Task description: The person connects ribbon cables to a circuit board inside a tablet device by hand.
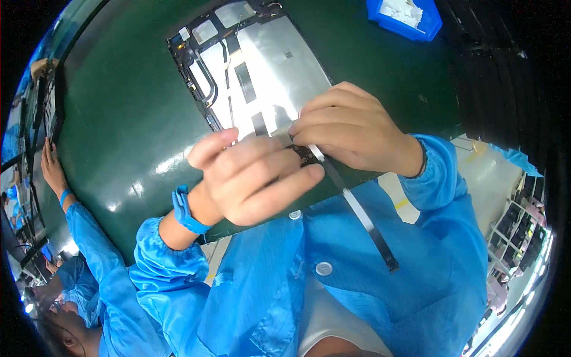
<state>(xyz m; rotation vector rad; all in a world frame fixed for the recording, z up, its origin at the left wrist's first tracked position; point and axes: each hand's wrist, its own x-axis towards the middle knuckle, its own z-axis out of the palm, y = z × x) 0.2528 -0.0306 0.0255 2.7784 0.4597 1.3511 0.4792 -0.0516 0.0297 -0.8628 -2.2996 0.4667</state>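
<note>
A tablet-like device with its insides bared, silver plate and black frame, lies on the green tabletop. My left hand, blue band at its wrist, is slightly blurred over the near end, fingers apart and holding nothing I can see. Beside it my right hand has its fingers closed at the near right edge; what they pinch is hidden. From under these fingers a black and silver flat ribbon cable hangs over the table's edge, in front of my blue jacket. Part of a circuit board shows between my hands.
A blue bin holding white pieces stands at the far right. On the left, another person's hand reaches toward dark equipment at the table's side. The green tabletop reflects light. A rack stands beyond it on the right.
</note>
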